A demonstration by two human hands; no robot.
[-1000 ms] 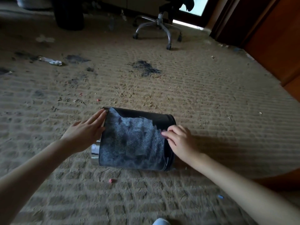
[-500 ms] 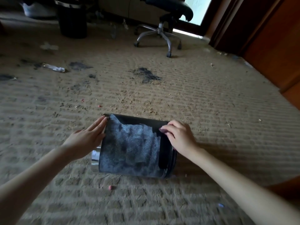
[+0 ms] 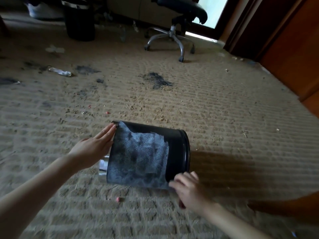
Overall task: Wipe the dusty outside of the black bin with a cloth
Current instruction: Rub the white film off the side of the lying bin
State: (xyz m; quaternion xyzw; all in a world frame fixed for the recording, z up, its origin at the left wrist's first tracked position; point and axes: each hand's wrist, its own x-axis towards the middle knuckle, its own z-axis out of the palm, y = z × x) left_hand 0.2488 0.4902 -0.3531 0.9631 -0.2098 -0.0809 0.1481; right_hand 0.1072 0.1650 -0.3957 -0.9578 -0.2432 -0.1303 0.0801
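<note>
Dust (image 3: 138, 156) greys most of the upward side of the one black bin (image 3: 178, 149). The bin lies on its side in the near part of the carpet (image 3: 224, 118), well short of the far edge. Its chrome rim (image 3: 103, 171) points to my left and its base to my right. A band next to the base and a strip along the far side show clean black.

The bin sits between my two hands. My left hand (image 3: 93, 149) is at the rim end, flat, with straight fingers (image 3: 107, 134) laid together against the far corner of the rim. My right hand (image 3: 189, 188) is at the near corner of the base end, its fingertips at the bin's edge. It is blurred and the fingers look loosely bent. I cannot tell how far it is closed or whether it holds anything.

One pink scrap (image 3: 118, 199) lies on the carpet just on my side of the bin, and two red scraps (image 3: 107, 112) lie beyond it. Farther out are a dark stain (image 3: 158, 81) and one crumpled wrapper (image 3: 59, 71) towards the left edge. At the far edge stand a second black bin (image 3: 80, 23), upright, and one office chair (image 3: 172, 31). Wooden panelling (image 3: 290, 49) runs along the right edge.
</note>
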